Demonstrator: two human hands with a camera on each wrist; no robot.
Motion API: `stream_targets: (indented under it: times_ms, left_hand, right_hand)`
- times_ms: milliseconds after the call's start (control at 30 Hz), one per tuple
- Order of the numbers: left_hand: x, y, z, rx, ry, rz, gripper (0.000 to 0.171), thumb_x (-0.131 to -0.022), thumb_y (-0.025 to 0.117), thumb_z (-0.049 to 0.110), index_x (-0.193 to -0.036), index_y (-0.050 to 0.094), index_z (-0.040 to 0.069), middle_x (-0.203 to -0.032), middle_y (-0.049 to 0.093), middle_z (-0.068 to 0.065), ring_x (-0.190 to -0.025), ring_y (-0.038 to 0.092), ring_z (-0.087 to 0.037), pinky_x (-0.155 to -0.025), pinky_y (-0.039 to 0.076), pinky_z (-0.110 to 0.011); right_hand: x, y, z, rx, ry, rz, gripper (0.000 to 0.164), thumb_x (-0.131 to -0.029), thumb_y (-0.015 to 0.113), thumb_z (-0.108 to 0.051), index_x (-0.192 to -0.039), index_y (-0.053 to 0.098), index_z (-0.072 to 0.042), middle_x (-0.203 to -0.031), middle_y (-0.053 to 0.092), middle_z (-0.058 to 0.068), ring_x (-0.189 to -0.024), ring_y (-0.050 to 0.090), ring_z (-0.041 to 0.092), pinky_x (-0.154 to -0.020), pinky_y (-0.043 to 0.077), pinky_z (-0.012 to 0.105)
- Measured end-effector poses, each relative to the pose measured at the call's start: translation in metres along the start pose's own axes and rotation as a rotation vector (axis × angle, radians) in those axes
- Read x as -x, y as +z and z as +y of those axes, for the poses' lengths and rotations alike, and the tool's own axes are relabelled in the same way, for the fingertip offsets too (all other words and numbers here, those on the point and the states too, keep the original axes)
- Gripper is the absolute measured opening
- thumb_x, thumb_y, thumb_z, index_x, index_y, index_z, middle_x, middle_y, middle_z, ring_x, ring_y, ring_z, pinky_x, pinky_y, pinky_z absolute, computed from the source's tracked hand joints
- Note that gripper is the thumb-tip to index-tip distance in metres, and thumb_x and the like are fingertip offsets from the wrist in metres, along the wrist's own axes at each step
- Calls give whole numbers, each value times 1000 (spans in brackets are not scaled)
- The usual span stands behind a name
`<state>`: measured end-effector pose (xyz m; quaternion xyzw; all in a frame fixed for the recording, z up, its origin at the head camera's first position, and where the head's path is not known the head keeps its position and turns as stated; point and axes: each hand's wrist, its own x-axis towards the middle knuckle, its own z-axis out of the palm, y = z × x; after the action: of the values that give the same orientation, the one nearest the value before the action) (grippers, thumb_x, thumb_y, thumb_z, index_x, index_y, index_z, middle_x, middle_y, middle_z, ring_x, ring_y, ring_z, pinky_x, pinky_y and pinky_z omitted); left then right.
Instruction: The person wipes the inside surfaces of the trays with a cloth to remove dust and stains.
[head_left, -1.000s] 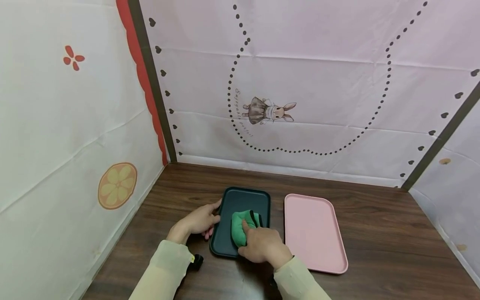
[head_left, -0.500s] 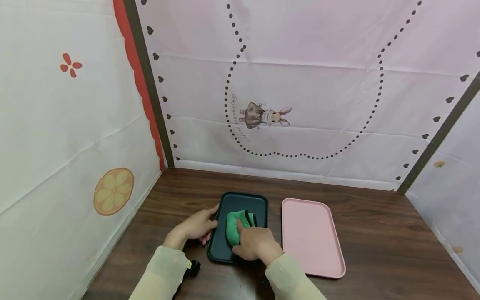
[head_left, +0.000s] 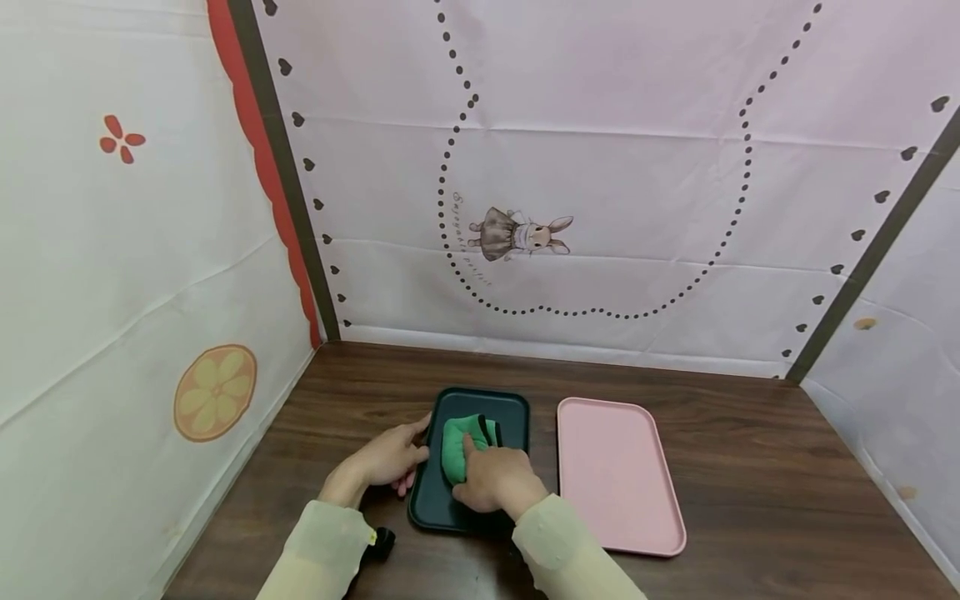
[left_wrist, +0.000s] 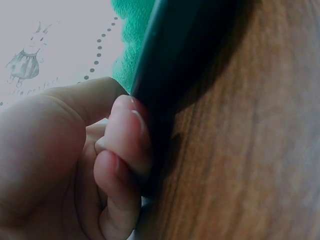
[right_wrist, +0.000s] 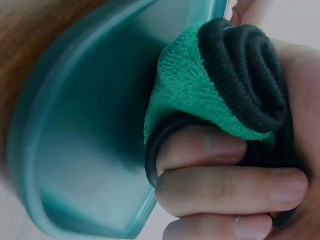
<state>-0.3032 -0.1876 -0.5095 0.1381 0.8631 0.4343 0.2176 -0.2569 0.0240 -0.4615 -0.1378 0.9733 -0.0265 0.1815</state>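
A dark teal rectangular tray (head_left: 480,402) lies on the table, its long sides running away from me. My left hand (head_left: 385,457) holds the tray's left edge; in the left wrist view the thumb lies at the rim (left_wrist: 150,55) and the fingertips bunch against the side. Inside the tray, my right hand (head_left: 493,480) grips a folded green cleaning cloth (head_left: 454,450) with black edging, index finger extended over it. Up close in the right wrist view, several fingers curl round the bunched cloth (right_wrist: 182,75), whose green face is against the tray floor.
A pink tray (head_left: 618,475) lies on the dark wood table (head_left: 750,483) to the right of the teal one. White printed sheets form walls at the left, back (head_left: 615,200) and right. A small black object (head_left: 382,544) sits by the left cuff.
The right hand has slid the cloth a little left and away across the tray floor. The left hand keeps its hold on the tray edge. The head view has shifted slightly.
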Motion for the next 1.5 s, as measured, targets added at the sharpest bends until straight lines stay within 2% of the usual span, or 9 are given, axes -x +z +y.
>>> stream_targets:
  times_ms: [233, 400, 533, 800, 967, 1067, 1200, 1333, 1500]
  left_hand:
    - [3, 0, -1, 14, 4, 2, 67, -108, 51, 19, -167, 20, 14, -58, 62, -8, -44, 59, -18, -47, 52, -34]
    - [1, 0, -3, 14, 10, 5, 66, -107, 51, 18, -167, 21, 14, -58, 62, -7, -43, 59, -17, -47, 53, -34]
    - [-1, 1, -5, 5, 7, -1, 66, -107, 51, 18, -167, 21, 14, -58, 62, -7, -43, 59, -16, -47, 53, -33]
    - [-1, 1, -3, -1, 6, -7, 66, -108, 51, 19, -166, 22, 14, -58, 63, -7, -43, 59, -16, -47, 53, -34]
    - [0, 1, -2, 18, 8, -8, 66, -108, 52, 19, -166, 23, 12, -58, 63, -8, -43, 58, -16, -47, 53, -33]
    - [0, 1, -1, 26, 10, -7, 66, -107, 52, 18, -166, 23, 11, -58, 62, -8, -43, 58, -16, -47, 52, -33]
    - [1, 1, -1, 25, 4, -6, 66, -108, 51, 18, -166, 22, 9, -58, 62, -8, -42, 58, -16, -46, 51, -33]
    - [1, 1, -1, 18, 4, -5, 65, -108, 51, 18, -166, 22, 8, -57, 62, -7, -42, 58, -16, -45, 51, -32]
    - [1, 1, -2, 21, 3, -11, 66, -108, 50, 19, -166, 21, 9, -56, 62, -7, -41, 58, -17, -44, 51, -33]
  right_hand:
    - [-5, 0, -4, 10, 5, 14, 85, -96, 64, -57, -165, 30, -22, -108, 77, 7, -95, 72, 24, -89, 58, 45]
    - [-9, 0, -4, 13, 6, 24, 85, -97, 64, -57, -165, 30, -21, -116, 77, 8, -104, 72, 25, -91, 58, 44]
    - [-12, -1, -4, 16, 13, 22, 85, -97, 63, -57, -166, 29, -21, -112, 77, 8, -104, 71, 26, -89, 58, 43]
    - [-18, -5, -6, 4, 29, 31, 84, -97, 63, -56, -166, 29, -21, -124, 75, 9, -114, 70, 27, -98, 55, 47]
    - [-22, -5, -7, -9, 41, 36, 85, -98, 63, -56, -166, 27, -21, -116, 76, 10, -109, 71, 28, -97, 55, 47]
    - [-25, -5, -8, -16, 54, 36, 85, -98, 62, -57, -167, 25, -22, -102, 77, 9, -104, 72, 28, -96, 56, 47]
    - [-27, -5, -9, -29, 65, 48, 85, -99, 61, -57, -167, 25, -23, -85, 73, 8, -90, 71, 26, -86, 58, 45]
    - [-29, -5, -10, -46, 72, 66, 84, -99, 61, -57, -167, 25, -23, -82, 71, 8, -78, 67, 23, -75, 57, 42]
    - [-32, -5, -9, -77, 76, 78, 83, -99, 61, -55, -167, 26, -22, -77, 68, 7, -72, 63, 22, -71, 55, 42]
